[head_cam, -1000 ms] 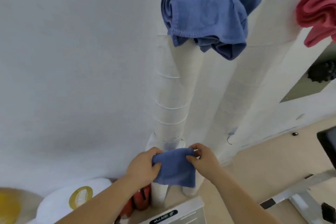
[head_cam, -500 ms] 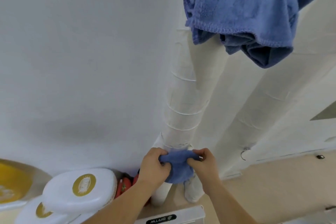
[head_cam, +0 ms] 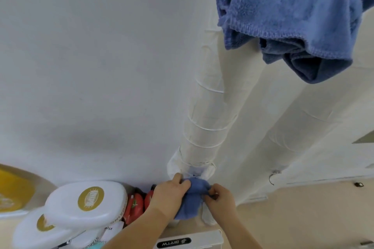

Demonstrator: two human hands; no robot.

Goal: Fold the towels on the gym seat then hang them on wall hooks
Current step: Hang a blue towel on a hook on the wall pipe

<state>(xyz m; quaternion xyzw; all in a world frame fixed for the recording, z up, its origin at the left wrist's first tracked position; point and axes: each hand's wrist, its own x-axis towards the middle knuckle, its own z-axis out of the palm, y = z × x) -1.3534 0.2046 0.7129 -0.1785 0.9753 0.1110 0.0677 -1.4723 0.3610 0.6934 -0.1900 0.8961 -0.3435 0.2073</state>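
Note:
A small blue towel is bunched between both hands low in the middle of the view, in front of the white wall. My left hand grips its left side with curled fingers. My right hand pinches its right edge. A larger blue towel hangs high on the wall at the upper right; what holds it up lies outside the view.
White wrapped pipes run down the wall to the floor just behind the hands. White padded gear with gold logos and red items sit at the lower left. A white box edge lies below the hands.
The small towel has gone from a flat folded square to a bunched wad between the hands. The view has shifted left and closer to the wall; the pink towel is out of frame.

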